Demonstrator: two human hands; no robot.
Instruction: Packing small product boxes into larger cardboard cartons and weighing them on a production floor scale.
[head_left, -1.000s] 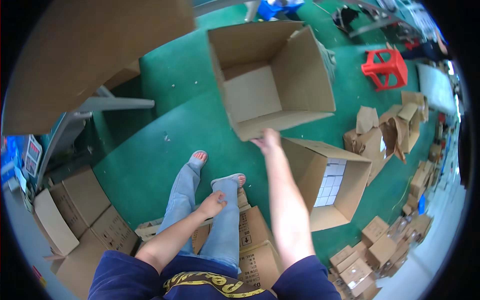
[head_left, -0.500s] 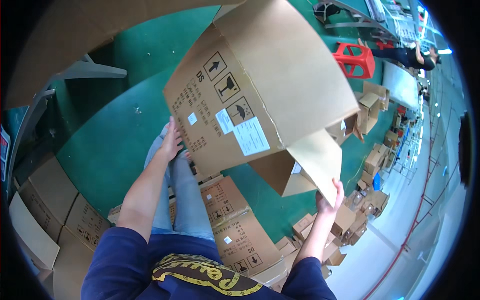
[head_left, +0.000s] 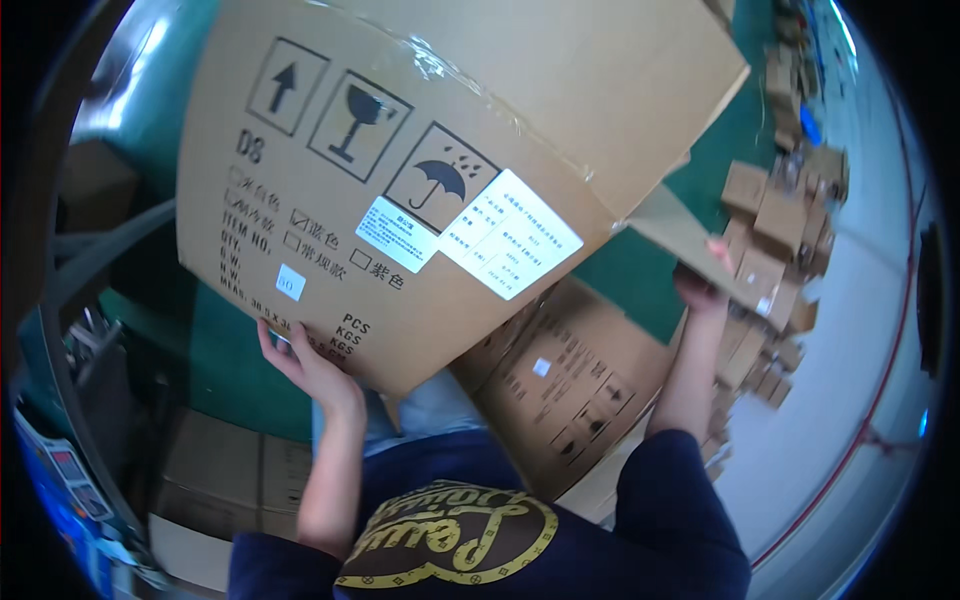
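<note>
A large brown cardboard box (head_left: 420,170) fills the upper middle of the view, lifted and tilted, with printed handling symbols and two white labels on its near side. My left hand (head_left: 305,360) presses against the box's lower left edge. My right hand (head_left: 705,280) grips an open flap (head_left: 690,245) at the box's right side. Both arms reach up from the lower edge.
A second sealed brown carton (head_left: 560,390) lies below the lifted box by my legs. Several small cartons (head_left: 770,260) are heaped at the right on the green floor (head_left: 230,350). More flat cartons (head_left: 230,470) sit at lower left beside a grey metal frame (head_left: 100,250).
The box was on the floor a second ago with my right hand reaching to it. It has since come up off the floor and closer to my face, now held in both hands.
</note>
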